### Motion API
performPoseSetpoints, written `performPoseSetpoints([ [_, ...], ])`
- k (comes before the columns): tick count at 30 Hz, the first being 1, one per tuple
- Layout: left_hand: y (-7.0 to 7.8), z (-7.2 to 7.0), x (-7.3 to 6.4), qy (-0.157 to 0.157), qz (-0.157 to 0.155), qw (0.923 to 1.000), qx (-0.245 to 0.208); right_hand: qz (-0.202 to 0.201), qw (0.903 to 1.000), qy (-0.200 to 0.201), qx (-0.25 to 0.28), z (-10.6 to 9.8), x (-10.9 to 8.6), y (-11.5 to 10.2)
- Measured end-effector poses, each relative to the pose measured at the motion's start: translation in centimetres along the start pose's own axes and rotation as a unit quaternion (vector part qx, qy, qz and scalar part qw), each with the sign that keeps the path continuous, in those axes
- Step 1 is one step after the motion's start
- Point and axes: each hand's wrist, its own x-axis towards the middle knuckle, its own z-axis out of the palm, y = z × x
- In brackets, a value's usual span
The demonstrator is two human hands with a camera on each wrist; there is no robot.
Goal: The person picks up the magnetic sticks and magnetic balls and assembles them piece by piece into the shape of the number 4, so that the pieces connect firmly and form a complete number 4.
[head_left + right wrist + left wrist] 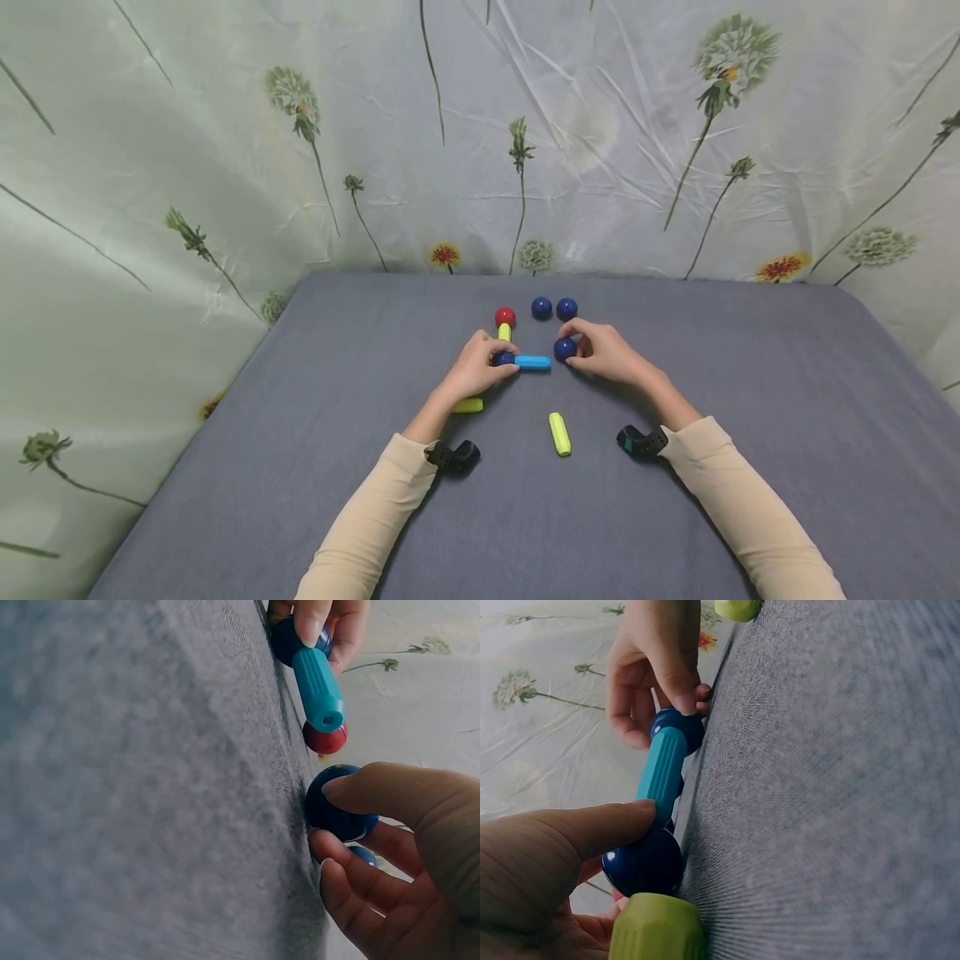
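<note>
Left hand point(477, 367): fingers clamped on a dark blue ball point(504, 358), thumb at the spot where a light blue rod point(533, 362) meets it. Rod sticks out to the right, its free end showing a hole in the right wrist view.

Right hand point(609, 354): thumb and fingers pinch a second dark blue ball point(565, 349), just right of that free end and slightly far of it. Small gap there, ball and rod apart.

Far side of the left hand: far yellow rod point(505, 332), running to a red ball point(506, 317). Can't confirm whether its near end touches the gripped ball; fingers block it.

Right of red, also far: two loose dark blue balls point(542, 308), side by side.

Near side: left yellow rod point(468, 406), partly hidden by the left hand and wrist; near yellow rod point(559, 434) lying alone between the forearms.

All on a grey worktop point(225, 467). Black bands point(454, 457) on both wrists, beige sleeves point(375, 517). Dandelion-print curtain point(420, 183) behind the far edge.
</note>
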Motion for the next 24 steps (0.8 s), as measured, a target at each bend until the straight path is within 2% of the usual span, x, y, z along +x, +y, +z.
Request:
performPoseSetpoints([
  [6, -0.3, 0.1, -0.2, 0.005, 0.001, 1.0, -0.002, 0.002, 0.9999, -0.011, 0.004, 0.3, -0.4, -0.1],
  [15, -0.2, 0.2, -0.1, 0.007, 0.003, 0.9999, -0.008, -0.022, 0.9996, -0.017, 0.003, 0.1, -1.0, -0.5],
  [24, -0.1, 0.1, 0.0, 0.008, -0.006, 0.9999, -0.013, -0.018, 0.9987, -0.043, 0.022, -0.1, -1.2, -0.9],
])
